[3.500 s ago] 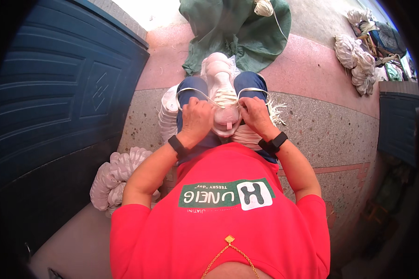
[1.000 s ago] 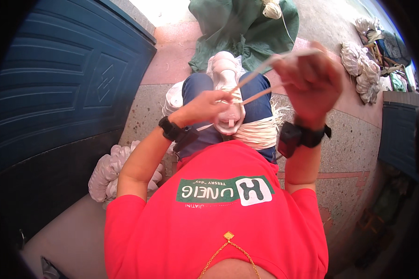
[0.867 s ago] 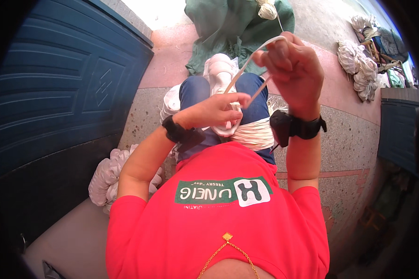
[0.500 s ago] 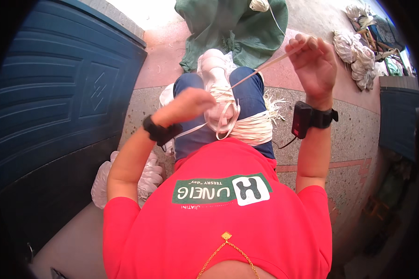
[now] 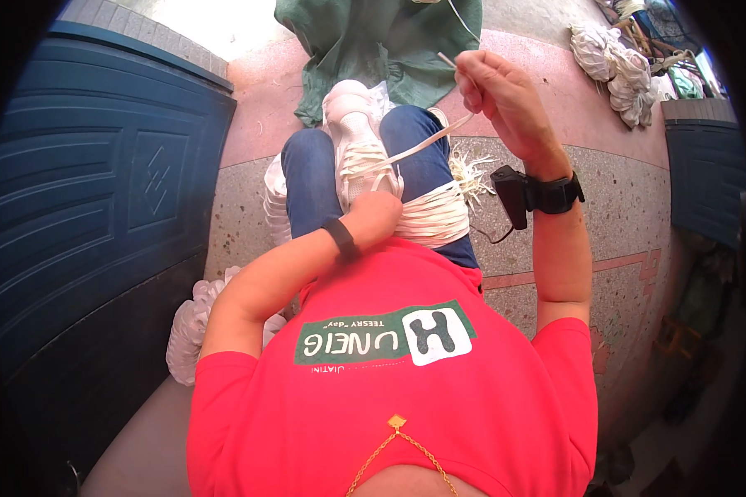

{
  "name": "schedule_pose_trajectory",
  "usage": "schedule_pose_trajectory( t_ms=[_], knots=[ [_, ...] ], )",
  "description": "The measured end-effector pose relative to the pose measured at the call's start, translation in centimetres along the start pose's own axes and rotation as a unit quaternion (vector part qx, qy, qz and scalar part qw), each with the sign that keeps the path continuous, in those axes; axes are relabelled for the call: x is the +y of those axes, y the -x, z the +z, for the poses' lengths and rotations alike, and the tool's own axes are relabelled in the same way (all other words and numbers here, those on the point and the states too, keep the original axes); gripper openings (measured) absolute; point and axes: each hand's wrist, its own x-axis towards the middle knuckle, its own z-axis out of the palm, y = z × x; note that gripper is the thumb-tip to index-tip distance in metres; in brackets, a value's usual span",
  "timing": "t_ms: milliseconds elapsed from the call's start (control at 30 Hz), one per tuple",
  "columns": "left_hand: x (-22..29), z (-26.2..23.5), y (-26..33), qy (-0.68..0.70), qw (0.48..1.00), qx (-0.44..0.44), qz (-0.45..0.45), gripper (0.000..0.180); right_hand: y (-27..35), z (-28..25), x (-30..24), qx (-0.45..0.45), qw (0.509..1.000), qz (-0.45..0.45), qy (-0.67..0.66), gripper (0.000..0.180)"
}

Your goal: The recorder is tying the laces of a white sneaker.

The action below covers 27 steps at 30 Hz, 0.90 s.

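The right hand [image 5: 497, 87] is now up at 1 o'clock, farther from the lap than half a second ago, and the flat white lace [image 5: 414, 149] it pinches runs taut down to the shoe [image 5: 358, 153]. A short free end pokes out above the fingers. That pull looks like a stitch being drawn snug through the eyelets. The left hand [image 5: 377, 217] stays low at the centre, closed against the near end of the shoe and steadying it; whether its fingers also grip lace I cannot tell.

The shoe is white, lying on the lap between blue-jeaned knees, toe toward 12 o'clock, with several rows of lace already crossed over its tongue. A bundle of white laces [image 5: 435, 219] lies across the right thigh, just beside the shoe. More white bundles [image 5: 192, 323] sit on the floor at 8 o'clock, and a green cloth [image 5: 365, 41] lies beyond the toe.
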Motion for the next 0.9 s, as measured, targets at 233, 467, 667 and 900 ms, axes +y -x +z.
schedule_pose_trajectory(
  t_ms=[233, 467, 667, 900],
  knots=[
    [-1.4, 0.0, 1.5, 0.092, 0.994, 0.055, -0.006, 0.024, 2.0, -0.2, 2.1, -0.014, 0.99, 0.021, 0.137, 0.037],
    [-1.5, -0.2, 2.7, -0.007, 0.998, 0.009, 0.067, 0.02, 3.4, -1.5, 1.8, -0.168, 0.944, 0.113, 0.259, 0.023],
    [-1.8, 0.2, 3.0, -0.055, 0.992, 0.003, 0.113, 0.019, 5.5, -3.3, 4.7, -0.242, 0.668, 0.019, 0.704, 0.013],
    [-3.7, 0.6, 4.8, -0.083, 0.974, 0.057, 0.204, 0.02, 6.1, -0.2, 13.0, -0.18, 0.727, -0.149, 0.646, 0.005]
  ],
)
